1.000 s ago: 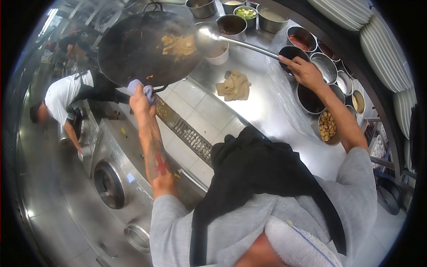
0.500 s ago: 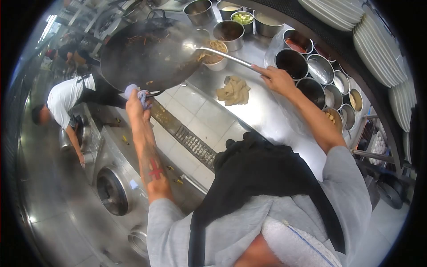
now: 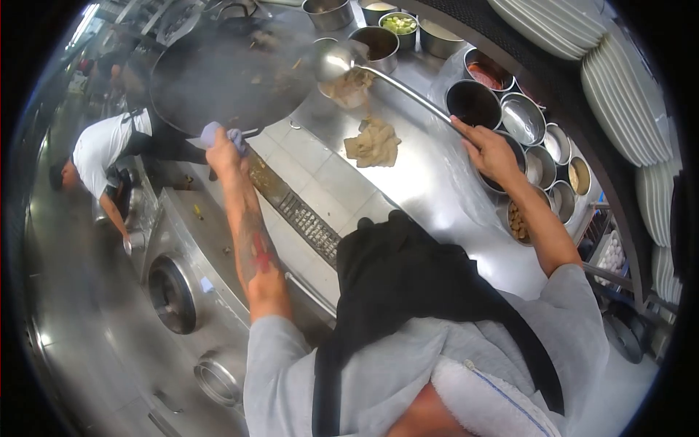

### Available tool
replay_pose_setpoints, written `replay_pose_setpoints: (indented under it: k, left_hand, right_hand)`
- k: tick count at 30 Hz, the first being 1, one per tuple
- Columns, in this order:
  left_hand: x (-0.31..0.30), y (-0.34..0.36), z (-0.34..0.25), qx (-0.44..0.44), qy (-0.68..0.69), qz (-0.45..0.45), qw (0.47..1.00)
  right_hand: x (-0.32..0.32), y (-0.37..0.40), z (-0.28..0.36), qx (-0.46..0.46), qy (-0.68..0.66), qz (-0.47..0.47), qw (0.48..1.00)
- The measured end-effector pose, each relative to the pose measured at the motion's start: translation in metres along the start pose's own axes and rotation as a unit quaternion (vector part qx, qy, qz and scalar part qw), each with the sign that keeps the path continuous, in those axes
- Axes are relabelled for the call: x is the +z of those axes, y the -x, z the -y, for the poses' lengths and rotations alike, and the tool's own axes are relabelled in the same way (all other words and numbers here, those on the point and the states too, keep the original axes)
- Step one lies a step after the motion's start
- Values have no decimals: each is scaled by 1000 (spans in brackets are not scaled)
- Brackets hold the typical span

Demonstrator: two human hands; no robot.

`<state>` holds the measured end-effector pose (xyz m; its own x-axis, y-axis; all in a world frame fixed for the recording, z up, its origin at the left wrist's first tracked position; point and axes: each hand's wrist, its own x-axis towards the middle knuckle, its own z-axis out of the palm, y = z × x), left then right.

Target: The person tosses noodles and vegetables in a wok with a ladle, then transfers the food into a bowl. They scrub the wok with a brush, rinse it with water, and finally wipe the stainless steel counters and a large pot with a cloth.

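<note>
A large dark wok (image 3: 218, 91) with steam over it hangs at the upper left, tilted toward the counter. My left hand (image 3: 226, 154) is closed round its near handle through a folded lilac cloth (image 3: 211, 134). Bits of food stick to the wok's inside. My right hand (image 3: 489, 149) grips the end of a long-handled steel ladle (image 3: 419, 100). The ladle's bowl is over the edge of a container (image 3: 349, 95) that holds cooked food, partly hidden by steam. Below that container lies a crumpled tan cloth (image 3: 373, 143) on the steel counter.
Several metal pots of ingredients, among them a dark sauce pot (image 3: 473, 103), crowd the right side. Stacked white plates (image 3: 626, 102) stand on a shelf at upper right. A co-worker in white (image 3: 113, 151) bends by the stove (image 3: 171, 293) on the left. A floor drain (image 3: 309, 227) runs between.
The ladle has come away from the wok's mouth to the right, and my right hand has moved right and down with it. The wok sits slightly farther left and up.
</note>
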<state>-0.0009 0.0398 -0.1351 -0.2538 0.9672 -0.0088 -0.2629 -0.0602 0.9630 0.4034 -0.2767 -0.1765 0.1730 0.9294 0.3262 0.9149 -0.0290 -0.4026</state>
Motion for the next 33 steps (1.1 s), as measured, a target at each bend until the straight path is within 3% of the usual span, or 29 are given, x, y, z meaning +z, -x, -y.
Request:
replay_pose_setpoints:
  k: [2,4,6,8,9,11,12,14,16,17,18,21,23,25,29,33]
  left_hand:
    - [-20,4,-1,-20,32,-3,999]
    - [-59,29,-7,-130,116,63,983]
    - [-127,34,18,-222,254,164,927]
    - [-163,113,7,-259,354,201,876]
    - [-172,154,0,-289,395,66,869]
    - [-222,232,4,-262,468,14,844]
    - [-260,261,3,-354,543,8,761]
    - [-328,326,6,-308,548,-31,777]
    - [-378,396,8,-236,479,-141,833]
    - [-396,435,7,-169,387,-160,892]
    - [-415,474,11,-99,290,-180,935]
    - [-494,583,33,-66,232,-343,908]
    - [-518,639,41,-33,173,-422,889]
    - [-536,688,38,-11,102,-484,869]
    - [-552,742,24,18,-33,-550,834]
    - [-567,771,15,39,-126,-577,806]
  right_hand:
    - [6,-8,23,-31,-102,-27,994]
    - [16,-13,54,-19,-210,49,976]
    - [23,-15,100,-18,-397,131,908]
    - [46,-11,134,-43,-474,196,857]
    - [33,-10,158,57,-486,339,804]
    - [73,0,185,-151,-463,245,838]
    - [71,4,205,-154,-487,290,809]
    - [74,16,255,-174,-557,372,722]
    - [92,28,319,-283,-554,366,692]
    - [110,37,355,-277,-593,407,638]
    - [97,44,388,-170,-592,550,564]
    - [128,109,459,-162,-587,595,524]
    - [156,156,475,-198,-405,642,620]
    - [175,207,485,-156,-391,686,594]
    - [192,274,498,-56,-381,736,557]
    - [200,309,534,-80,-372,755,534]
